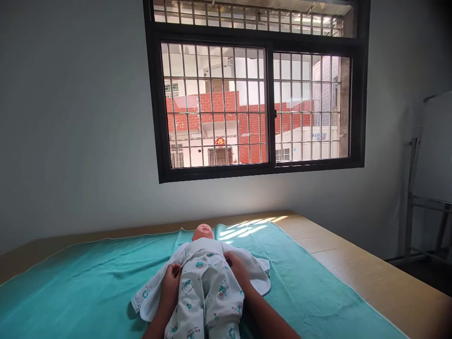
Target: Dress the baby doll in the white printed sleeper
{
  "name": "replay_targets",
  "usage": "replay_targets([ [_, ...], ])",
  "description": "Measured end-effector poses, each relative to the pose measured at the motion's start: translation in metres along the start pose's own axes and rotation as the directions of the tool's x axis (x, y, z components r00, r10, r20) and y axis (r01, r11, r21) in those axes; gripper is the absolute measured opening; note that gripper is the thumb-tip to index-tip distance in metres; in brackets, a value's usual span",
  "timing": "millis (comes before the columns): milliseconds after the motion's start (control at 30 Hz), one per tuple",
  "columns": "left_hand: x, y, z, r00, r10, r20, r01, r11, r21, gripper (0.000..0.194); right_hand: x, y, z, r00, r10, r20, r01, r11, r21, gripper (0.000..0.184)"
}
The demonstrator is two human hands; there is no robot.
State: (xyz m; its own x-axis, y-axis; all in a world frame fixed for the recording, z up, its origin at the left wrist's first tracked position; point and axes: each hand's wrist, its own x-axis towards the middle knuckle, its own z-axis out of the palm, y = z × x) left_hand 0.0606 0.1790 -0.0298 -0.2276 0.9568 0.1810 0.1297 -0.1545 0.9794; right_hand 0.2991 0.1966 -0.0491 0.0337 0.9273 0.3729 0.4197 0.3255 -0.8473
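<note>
Toward far edge of tan wooden surface [339,254], on turquoise cloth [88,287], pink-headed baby doll [203,231] lies face up. White printed trousers [223,289] appear drawn up to waist; white printed top [256,273] lies spread at both sides, seemingly not yet closed. Left hand [171,281]: fingers look clamped on trousers' side. Right hand [238,270]: opposite side, cannot tell whether fingers grip.
</note>
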Motion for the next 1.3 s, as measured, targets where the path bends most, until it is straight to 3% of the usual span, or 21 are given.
replay_targets([
  [67, -0.002, -0.004, 0.000, 0.999, 0.052, 0.018, -0.052, 0.998, 0.033, 0.044, -0.004, -0.006, -0.006, 0.998, -0.069, -0.009, 0.068, 0.995, -0.074, 0.011],
  [133, -0.003, -0.007, -0.001, 0.985, 0.163, 0.050, -0.169, 0.971, 0.169, 0.038, -0.006, -0.011, -0.013, 0.991, -0.135, -0.006, 0.132, 0.980, -0.150, 0.011],
  [200, -0.001, -0.008, -0.005, 0.945, 0.314, 0.095, -0.325, 0.853, 0.409, 0.035, -0.007, -0.016, -0.019, 0.981, -0.195, -0.003, 0.187, 0.943, -0.275, 0.013],
  [267, 0.003, -0.006, -0.009, 0.906, 0.398, 0.143, -0.391, 0.659, 0.642, 0.040, -0.006, -0.019, -0.023, 0.977, -0.207, 0.041, 0.206, 0.890, -0.407, 0.017],
  [333, 0.006, -0.002, -0.013, 0.926, 0.335, 0.173, -0.332, 0.508, 0.795, 0.050, -0.006, -0.022, -0.026, 0.977, -0.164, 0.135, 0.209, 0.853, -0.478, 0.021],
  [400, 0.006, 0.003, -0.015, 0.963, 0.187, 0.195, -0.260, 0.441, 0.859, 0.060, -0.006, -0.025, -0.029, 0.968, -0.119, 0.219, 0.212, 0.855, -0.474, 0.023],
  [467, 0.004, 0.008, -0.015, 0.972, 0.083, 0.220, -0.234, 0.432, 0.871, 0.066, -0.005, -0.028, -0.032, 0.960, -0.110, 0.257, 0.223, 0.855, -0.468, 0.024],
  [533, 0.000, 0.012, -0.014, 0.970, 0.069, 0.231, -0.238, 0.437, 0.867, 0.066, -0.002, -0.031, -0.035, 0.957, -0.096, 0.273, 0.227, 0.834, -0.502, 0.025],
  [700, -0.002, 0.009, -0.013, 0.969, 0.142, 0.203, -0.245, 0.434, 0.867, 0.059, 0.011, -0.031, -0.035, 0.949, -0.036, 0.313, 0.245, 0.710, -0.661, 0.023],
  [867, 0.000, 0.004, -0.013, 0.953, 0.218, 0.212, -0.288, 0.423, 0.859, 0.048, 0.012, -0.027, -0.023, 0.975, -0.064, 0.213, 0.200, 0.672, -0.713, 0.026],
  [1000, 0.000, 0.008, -0.015, 0.947, 0.253, 0.199, -0.298, 0.455, 0.839, 0.041, 0.010, -0.022, -0.016, 0.987, -0.079, 0.139, 0.155, 0.674, -0.722, 0.030],
  [1300, 0.005, 0.004, -0.020, 0.952, 0.287, 0.110, -0.268, 0.602, 0.752, 0.030, 0.007, -0.019, -0.017, 0.987, -0.130, 0.090, 0.158, 0.754, -0.638, 0.026],
])
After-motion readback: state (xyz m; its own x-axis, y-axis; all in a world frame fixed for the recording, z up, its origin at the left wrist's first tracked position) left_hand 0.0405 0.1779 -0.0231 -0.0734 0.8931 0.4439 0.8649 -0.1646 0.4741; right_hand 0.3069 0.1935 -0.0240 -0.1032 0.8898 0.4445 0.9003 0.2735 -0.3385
